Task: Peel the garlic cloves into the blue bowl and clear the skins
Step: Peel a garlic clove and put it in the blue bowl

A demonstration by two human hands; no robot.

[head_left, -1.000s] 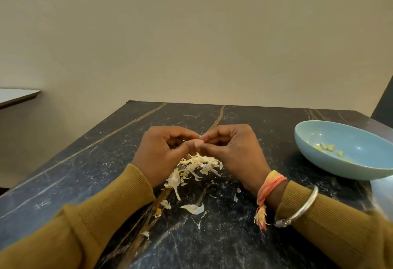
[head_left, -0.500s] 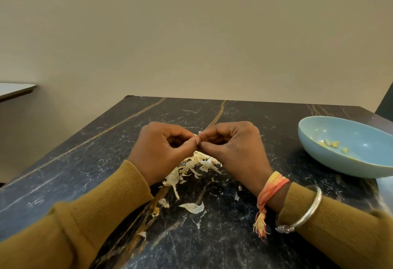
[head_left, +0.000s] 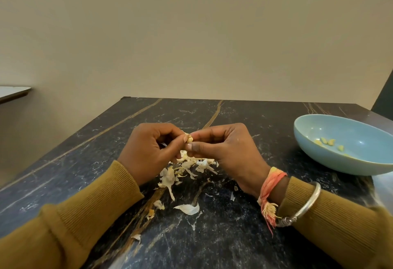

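Note:
A small garlic clove is pinched between the fingertips of my left hand and my right hand, just above the dark marble table. A pale bit of skin sticks up from the clove. Under my hands lies a pile of garlic skins, with loose flakes scattered nearer to me. The blue bowl stands at the right and holds several peeled cloves.
The table's far edge meets a plain beige wall. A pale shelf or table corner juts in at the far left. Something white touches the bowl's near side at the right edge. A bangle and thread band circle my right wrist.
My thumbs have shifted apart a little, so the clove and a strip of its skin now show between the fingertips. The hands stay in the same place above the skins.

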